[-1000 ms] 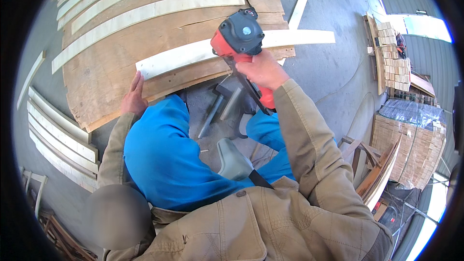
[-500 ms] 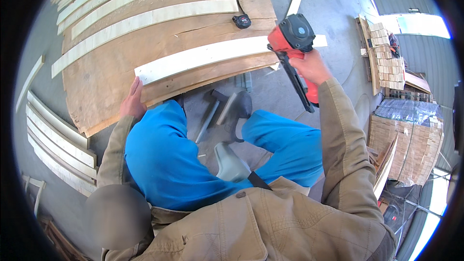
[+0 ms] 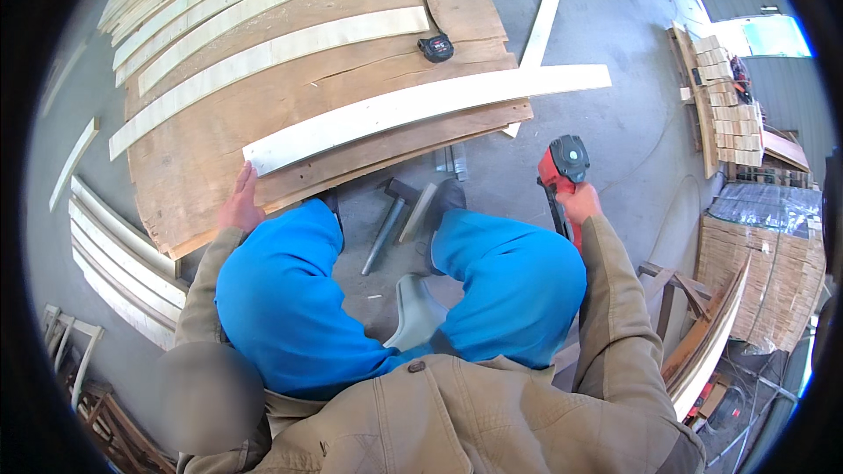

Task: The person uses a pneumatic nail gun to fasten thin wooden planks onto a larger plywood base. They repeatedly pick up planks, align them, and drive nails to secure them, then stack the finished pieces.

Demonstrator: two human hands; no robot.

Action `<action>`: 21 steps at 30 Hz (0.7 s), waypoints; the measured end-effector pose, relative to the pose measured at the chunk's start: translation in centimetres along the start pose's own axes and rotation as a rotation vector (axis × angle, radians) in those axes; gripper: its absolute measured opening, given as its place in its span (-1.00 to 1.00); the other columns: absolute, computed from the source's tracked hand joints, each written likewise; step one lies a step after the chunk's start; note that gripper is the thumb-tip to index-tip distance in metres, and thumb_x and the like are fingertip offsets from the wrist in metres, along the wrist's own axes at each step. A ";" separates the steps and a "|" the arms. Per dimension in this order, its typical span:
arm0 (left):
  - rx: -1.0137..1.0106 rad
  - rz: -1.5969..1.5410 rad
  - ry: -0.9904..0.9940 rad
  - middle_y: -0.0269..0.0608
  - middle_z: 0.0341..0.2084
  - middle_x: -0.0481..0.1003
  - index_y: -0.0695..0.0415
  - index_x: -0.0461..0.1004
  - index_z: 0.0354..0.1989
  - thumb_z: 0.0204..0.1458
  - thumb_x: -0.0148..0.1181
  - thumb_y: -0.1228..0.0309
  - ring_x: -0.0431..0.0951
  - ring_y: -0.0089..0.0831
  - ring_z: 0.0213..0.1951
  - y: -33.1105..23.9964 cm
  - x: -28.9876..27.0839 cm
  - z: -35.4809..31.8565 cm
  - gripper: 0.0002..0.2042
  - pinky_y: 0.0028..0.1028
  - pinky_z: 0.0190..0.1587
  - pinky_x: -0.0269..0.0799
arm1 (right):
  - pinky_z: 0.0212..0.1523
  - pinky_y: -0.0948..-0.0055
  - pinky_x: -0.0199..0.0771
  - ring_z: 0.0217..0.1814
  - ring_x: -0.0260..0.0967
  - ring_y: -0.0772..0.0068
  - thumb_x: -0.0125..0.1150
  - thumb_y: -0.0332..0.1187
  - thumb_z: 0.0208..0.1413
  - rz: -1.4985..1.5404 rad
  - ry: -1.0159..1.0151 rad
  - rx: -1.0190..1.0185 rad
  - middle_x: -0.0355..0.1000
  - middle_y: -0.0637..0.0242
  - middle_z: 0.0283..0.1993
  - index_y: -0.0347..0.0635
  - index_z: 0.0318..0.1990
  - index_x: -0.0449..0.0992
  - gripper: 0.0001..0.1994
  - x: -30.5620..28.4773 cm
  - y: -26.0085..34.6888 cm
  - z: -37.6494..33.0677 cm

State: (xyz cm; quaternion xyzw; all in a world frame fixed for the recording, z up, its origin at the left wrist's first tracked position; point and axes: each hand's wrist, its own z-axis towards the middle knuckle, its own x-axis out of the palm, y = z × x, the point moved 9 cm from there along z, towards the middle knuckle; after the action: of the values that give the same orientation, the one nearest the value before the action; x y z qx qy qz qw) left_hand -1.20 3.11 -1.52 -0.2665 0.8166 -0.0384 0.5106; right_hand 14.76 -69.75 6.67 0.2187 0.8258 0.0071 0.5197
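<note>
My right hand (image 3: 580,204) is wrapped round the handle of a red and black nail gun (image 3: 563,162), held beside my right knee and off the boards. A long pale wooden board (image 3: 421,103) lies along the near edge of the plywood worktop (image 3: 342,79), and its right end juts out past it. At the board's left end is my left hand (image 3: 239,202), fingers stretched out flat on the worktop edge with their tips against the board's corner. Another pale strip (image 3: 539,21) sticks out at an angle behind the board's right end.
A black tape measure (image 3: 435,48) and several pale strips (image 3: 272,45) lie on the worktop. More strips (image 3: 123,254) rest at the left. Between my legs are a metal bar (image 3: 384,232) and a grey stool (image 3: 413,307). Wrapped wood stacks (image 3: 760,254) stand at the right.
My right hand has brought the nail gun down and toward me, from over the board's right end to beside my right knee. My left hand stays at the board's left end.
</note>
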 end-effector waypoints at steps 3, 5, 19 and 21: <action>0.038 0.046 -0.040 -0.32 0.62 -0.01 0.11 0.16 0.56 -0.07 0.13 0.58 0.41 -0.10 0.38 -0.4 -0.3 0.0 -0.15 -0.19 0.22 0.51 | -0.01 0.00 0.59 -0.04 0.61 -0.24 0.36 -0.26 -0.05 0.031 0.023 0.046 0.63 -0.22 -0.21 -0.39 -0.13 0.66 -0.62 3.2 -3.7 1.1; 0.098 0.052 -0.104 -0.30 0.62 -0.01 0.13 0.13 0.56 -0.06 0.13 0.58 0.38 -0.09 0.41 -0.3 -0.5 0.2 -0.15 -0.19 0.25 0.49 | 0.05 -0.02 0.58 0.02 0.60 -0.24 0.33 -0.27 -0.02 0.052 0.014 0.022 0.62 -0.23 -0.15 -0.38 -0.11 0.66 -0.63 4.8 -5.2 2.1; 0.033 -0.104 -0.091 0.05 0.60 -0.02 0.33 0.04 0.56 -0.06 0.01 0.73 0.15 -0.07 0.55 0.2 0.5 0.5 -0.16 -0.20 0.42 0.40 | -0.02 -0.06 0.64 -0.02 0.59 -0.22 0.27 -0.24 0.18 -0.121 -0.225 0.120 0.37 -0.09 0.14 -0.10 0.35 0.40 -0.44 8.4 -6.6 7.2; 0.013 -0.104 -0.066 0.06 0.59 -0.02 0.34 0.05 0.55 -0.06 0.01 0.74 0.17 -0.05 0.54 -0.3 0.4 0.2 -0.16 -0.20 0.41 0.41 | -0.03 -0.06 0.65 -0.04 0.59 -0.23 0.27 -0.25 0.18 -0.117 -0.224 0.123 0.35 -0.09 0.15 -0.10 0.40 0.36 -0.39 9.6 -6.2 7.2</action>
State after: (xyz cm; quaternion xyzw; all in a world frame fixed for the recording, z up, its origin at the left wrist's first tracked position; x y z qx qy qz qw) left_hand -1.02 2.69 -1.81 -0.3064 0.7841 -0.0612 0.5362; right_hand 15.24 -73.40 -6.32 0.2011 0.7728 -0.0985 0.5938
